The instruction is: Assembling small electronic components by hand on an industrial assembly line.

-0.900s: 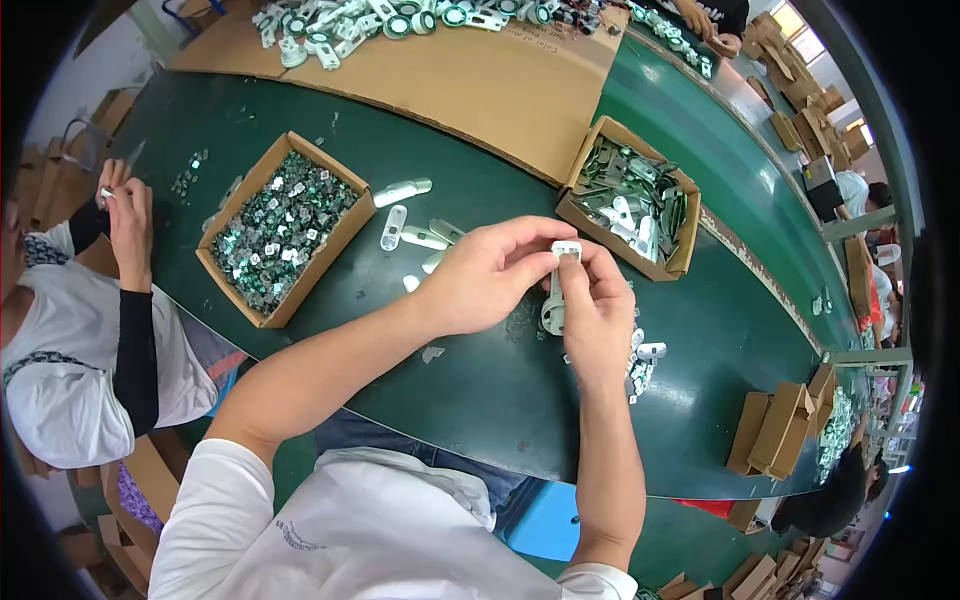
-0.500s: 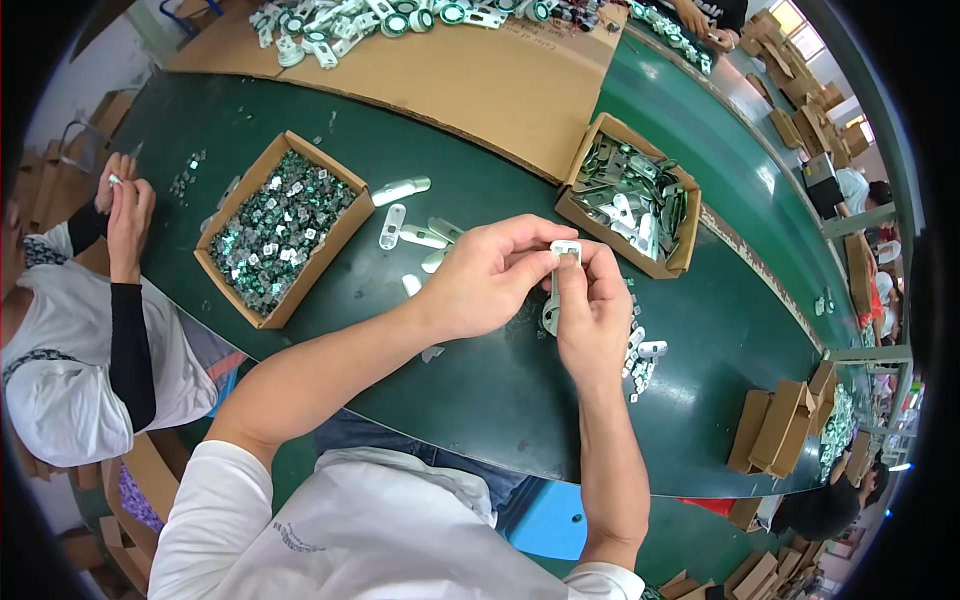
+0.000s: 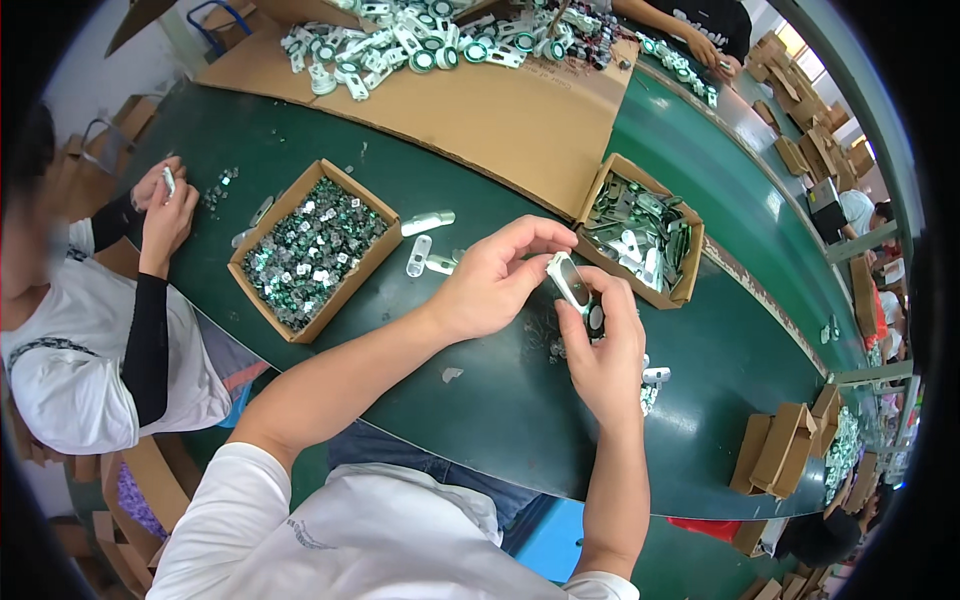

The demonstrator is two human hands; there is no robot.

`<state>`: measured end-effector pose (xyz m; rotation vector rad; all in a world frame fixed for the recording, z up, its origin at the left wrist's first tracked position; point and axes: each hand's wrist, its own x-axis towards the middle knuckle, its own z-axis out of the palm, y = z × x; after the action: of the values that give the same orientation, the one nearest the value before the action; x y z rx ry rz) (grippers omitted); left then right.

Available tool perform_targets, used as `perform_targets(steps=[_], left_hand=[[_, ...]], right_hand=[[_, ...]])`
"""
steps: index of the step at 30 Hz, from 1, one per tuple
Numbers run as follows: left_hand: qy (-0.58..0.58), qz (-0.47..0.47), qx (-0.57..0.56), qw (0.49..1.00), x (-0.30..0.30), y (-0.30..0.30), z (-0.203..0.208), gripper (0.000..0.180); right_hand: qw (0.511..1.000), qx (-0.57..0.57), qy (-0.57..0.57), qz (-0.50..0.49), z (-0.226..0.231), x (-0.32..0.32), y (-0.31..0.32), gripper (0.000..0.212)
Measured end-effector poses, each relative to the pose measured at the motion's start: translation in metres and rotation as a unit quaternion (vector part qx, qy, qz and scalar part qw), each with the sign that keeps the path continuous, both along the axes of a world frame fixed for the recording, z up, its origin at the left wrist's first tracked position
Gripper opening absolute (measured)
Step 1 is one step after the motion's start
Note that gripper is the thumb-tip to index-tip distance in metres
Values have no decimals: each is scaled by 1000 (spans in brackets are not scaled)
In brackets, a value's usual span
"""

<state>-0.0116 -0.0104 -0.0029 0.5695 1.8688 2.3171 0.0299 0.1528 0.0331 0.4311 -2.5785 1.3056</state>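
Observation:
A slim white plastic housing (image 3: 571, 283) with a long rounded window and a round end is held up over the table, tilted. My right hand (image 3: 608, 350) grips it, thumb on the near side and fingers behind. At its upper end, my left hand (image 3: 490, 285) has thumb and fingertips closed about the tip. Part of the round end is hidden by my right hand. Below and right of that hand lie small white pieces (image 3: 650, 392) and a silvery oval part (image 3: 656, 375). Several flat oval covers, one of them a whitish cover (image 3: 419, 256), lie beyond my left forearm.
An open box (image 3: 245, 268) of small shiny square pieces stands left; another box (image 3: 683, 296) of flat covers stands far right. Behind, cardboard (image 3: 480, 130) bears piled white housings (image 3: 430, 45). At the left, a co-worker's hand (image 3: 168, 225) holds a small pale part.
The housing has turned and tilted in my hands, showing its long window. My right thumb has moved down off its upper end. The whole view has shifted slightly.

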Motion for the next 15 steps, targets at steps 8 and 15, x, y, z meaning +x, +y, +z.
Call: perform_targets(steps=[8,15], left_hand=[[23,69,-75,994,-2,-5,5,24],[156,220,-456,848,-14,-60,29,23]], right_hand=[[995,58,81,-27,-2,-1,5,30],[941,-174,-7,-289,20,-52,97,32]])
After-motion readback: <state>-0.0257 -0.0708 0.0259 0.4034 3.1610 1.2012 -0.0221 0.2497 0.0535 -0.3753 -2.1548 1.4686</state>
